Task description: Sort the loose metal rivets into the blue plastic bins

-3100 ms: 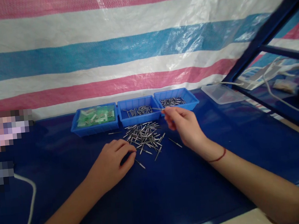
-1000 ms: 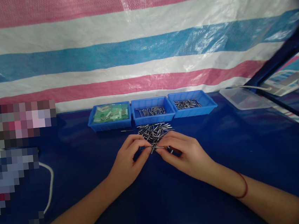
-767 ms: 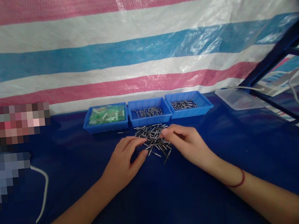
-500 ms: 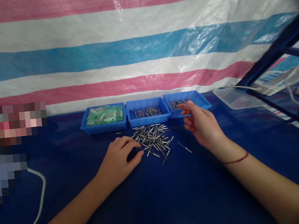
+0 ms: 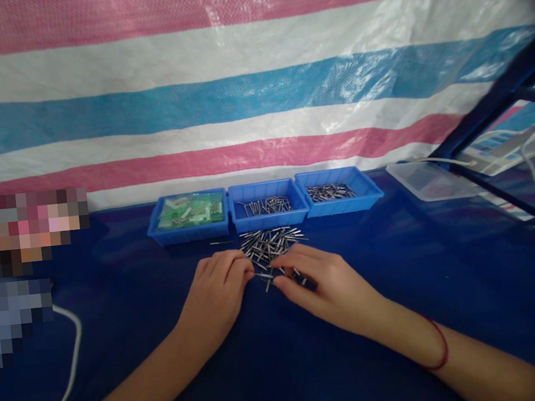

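A pile of silvery blind rivets lies on the blue tabletop between my hands. My left hand is closed in a pinch at the near left of the pile, with the thin end of one rivet at its fingertips. From the right, my right hand reaches in at the pile's near edge. Its thumb and forefinger are parted close to that rivet's thicker end, and I see nothing gripped between them. Several rivets are partly hidden under the right fingers.
Three blue bins stand in a row behind the pile: the left bin with green bags, the middle bin and right bin with loose metal pieces. A clear plastic lid lies right. A white cable runs at left.
My right hand has come from the right bin down and left to the pile. The left hand has closed from a loose curl into a pinch on a rivet.
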A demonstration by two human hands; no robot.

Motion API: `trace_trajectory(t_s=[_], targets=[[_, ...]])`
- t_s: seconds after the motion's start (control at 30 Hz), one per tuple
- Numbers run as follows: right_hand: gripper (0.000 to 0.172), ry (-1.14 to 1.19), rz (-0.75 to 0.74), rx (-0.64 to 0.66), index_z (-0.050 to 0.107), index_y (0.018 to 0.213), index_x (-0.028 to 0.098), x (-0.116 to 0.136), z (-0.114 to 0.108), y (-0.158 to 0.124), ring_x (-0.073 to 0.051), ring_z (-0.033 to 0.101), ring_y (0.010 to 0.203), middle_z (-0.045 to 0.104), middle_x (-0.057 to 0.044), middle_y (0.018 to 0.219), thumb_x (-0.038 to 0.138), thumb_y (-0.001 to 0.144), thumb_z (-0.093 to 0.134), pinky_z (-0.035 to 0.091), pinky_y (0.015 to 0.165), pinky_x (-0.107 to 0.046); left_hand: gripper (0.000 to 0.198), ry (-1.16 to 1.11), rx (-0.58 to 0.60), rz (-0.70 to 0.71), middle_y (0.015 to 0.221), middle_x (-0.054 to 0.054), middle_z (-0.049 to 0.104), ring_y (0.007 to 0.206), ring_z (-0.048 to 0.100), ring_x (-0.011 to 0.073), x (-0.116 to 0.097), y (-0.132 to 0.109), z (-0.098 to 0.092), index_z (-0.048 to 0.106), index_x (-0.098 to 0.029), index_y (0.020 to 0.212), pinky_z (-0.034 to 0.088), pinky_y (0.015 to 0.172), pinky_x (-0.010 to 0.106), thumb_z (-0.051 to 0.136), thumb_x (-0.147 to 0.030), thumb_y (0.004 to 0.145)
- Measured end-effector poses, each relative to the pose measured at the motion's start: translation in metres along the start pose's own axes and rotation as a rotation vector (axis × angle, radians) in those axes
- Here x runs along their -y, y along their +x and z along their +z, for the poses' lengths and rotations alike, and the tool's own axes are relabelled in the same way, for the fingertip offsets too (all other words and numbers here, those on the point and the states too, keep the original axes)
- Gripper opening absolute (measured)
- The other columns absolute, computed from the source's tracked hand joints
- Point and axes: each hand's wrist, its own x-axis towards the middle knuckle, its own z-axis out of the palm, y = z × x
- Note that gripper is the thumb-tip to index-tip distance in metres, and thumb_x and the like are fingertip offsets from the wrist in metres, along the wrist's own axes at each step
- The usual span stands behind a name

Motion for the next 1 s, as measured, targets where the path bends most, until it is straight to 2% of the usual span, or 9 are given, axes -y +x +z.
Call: trace_trajectory(t_s=[0.13, 0.23, 0.33, 0.43, 0.57, 0.8, 1.0], targets=[[0.021, -0.037, -0.025, 0.107, 0.066, 0.097, 0.017, 0.005, 0.008, -0.005, -0.015, 0.06, 0.08, 0.065, -0.005, 0.089, 0.025, 0.094, 0.046, 0.044, 0.072, -0.028, 0.015, -0.131, -0.067, 0.049, 0.091, 0.003, 0.064, 0.09, 0.058, 0.0187, -0.011, -0.002, -0.005, 0.056, -0.017, 0.093, 0.041, 0.081, 0.034, 0.042, -0.015, 0.096], [0.019, 0.067, 0.015, 0.068, 0.066, 0.091, 0.018, 0.003, 0.01, -0.004, -0.014, 0.059, 0.078, 0.064, -0.003, 0.084, 0.022, 0.094, 0.048, 0.043, 0.071, -0.026, 0.006, -0.335, -0.081, -0.088, 0.089, 0.001, 0.063, 0.085, 0.059, 0.0152, -0.015, -0.002, -0.008, 0.056, -0.019, 0.096, 0.044, 0.077, 0.028, 0.051, -0.021, 0.094], [0.017, 0.159, 0.087, 0.034, 0.066, 0.086, 0.018, 0.003, 0.008, -0.001, -0.012, 0.057, 0.072, 0.064, -0.001, 0.079, 0.023, 0.093, 0.051, 0.042, 0.067, -0.025, 0.015, -0.523, -0.063, -0.252, 0.085, -0.002, 0.063, 0.075, 0.059, 0.0127, -0.015, -0.001, -0.008, 0.057, -0.021, 0.1, 0.045, 0.069, 0.024, 0.062, -0.026, 0.087], [0.017, 0.21, 0.11, 0.034, 0.066, 0.085, 0.018, 0.004, 0.007, 0.001, -0.012, 0.056, 0.071, 0.064, -0.001, 0.077, 0.024, 0.092, 0.052, 0.041, 0.066, -0.025, 0.008, -0.62, -0.034, -0.298, 0.081, -0.003, 0.063, 0.072, 0.058, 0.0117, -0.015, 0.0, -0.007, 0.061, -0.022, 0.095, 0.044, 0.067, 0.023, 0.059, -0.027, 0.089], [0.018, 0.256, 0.101, 0.052, 0.067, 0.085, 0.018, 0.007, 0.007, 0.001, -0.012, 0.057, 0.073, 0.064, -0.001, 0.08, 0.024, 0.092, 0.051, 0.043, 0.068, -0.026, 0.008, -0.67, -0.045, -0.29, 0.08, -0.003, 0.063, 0.072, 0.058, 0.0112, -0.015, 0.001, -0.008, 0.063, -0.021, 0.089, 0.043, 0.066, 0.022, 0.056, -0.026, 0.09], [0.018, 0.232, 0.127, 0.065, 0.067, 0.09, 0.019, 0.005, 0.008, -0.001, -0.014, 0.059, 0.077, 0.066, -0.004, 0.086, 0.023, 0.092, 0.05, 0.045, 0.07, -0.028, 0.006, -0.667, -0.078, -0.258, 0.081, -0.002, 0.063, 0.073, 0.058, 0.011, -0.016, 0.0, -0.01, 0.063, -0.02, 0.09, 0.044, 0.067, 0.022, 0.058, -0.023, 0.089], [0.016, 0.202, 0.146, 0.052, 0.067, 0.092, 0.018, 0.004, 0.009, 0.0, -0.014, 0.057, 0.07, 0.065, -0.004, 0.083, 0.024, 0.09, 0.051, 0.043, 0.061, -0.027, 0.004, -0.637, -0.096, -0.219, 0.083, -0.001, 0.063, 0.074, 0.058, 0.0111, -0.017, -0.001, -0.01, 0.062, -0.02, 0.09, 0.046, 0.069, 0.022, 0.058, -0.021, 0.089]])
